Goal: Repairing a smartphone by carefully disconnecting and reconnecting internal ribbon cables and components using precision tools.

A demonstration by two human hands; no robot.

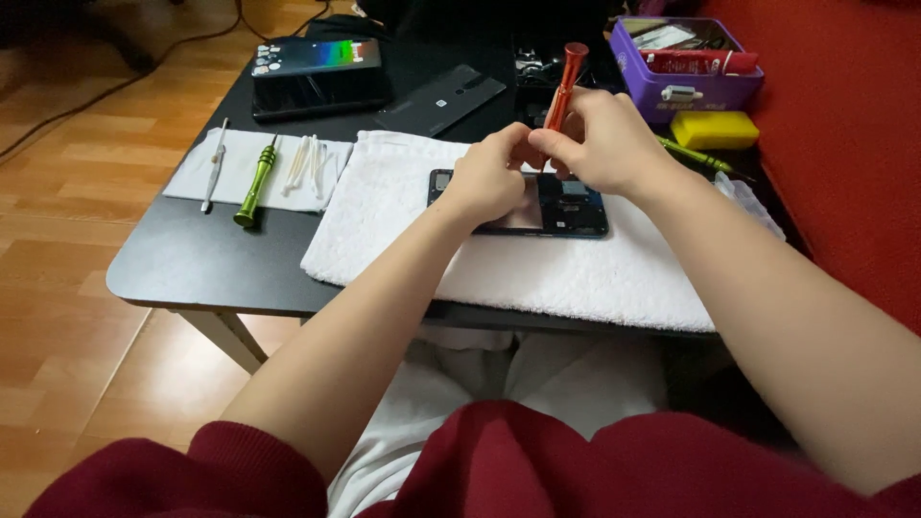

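Note:
An opened phone (566, 209) with its back removed lies on a white towel (537, 259) on a small black table (201, 264). My right hand (600, 139) grips a red screwdriver (566, 82), held almost upright over the phone. My left hand (494, 173) pinches at the screwdriver's lower end, just above the phone's top edge. The screwdriver's tip is hidden behind my fingers.
A white cloth (192, 177) at the left carries a green screwdriver (255, 182), a metal tool (214, 163) and several cotton swabs (309, 163). Behind lie a dark phone box (317, 77) and a black back cover (441, 98). A purple box (686, 67) and yellow sponge (715, 129) sit right.

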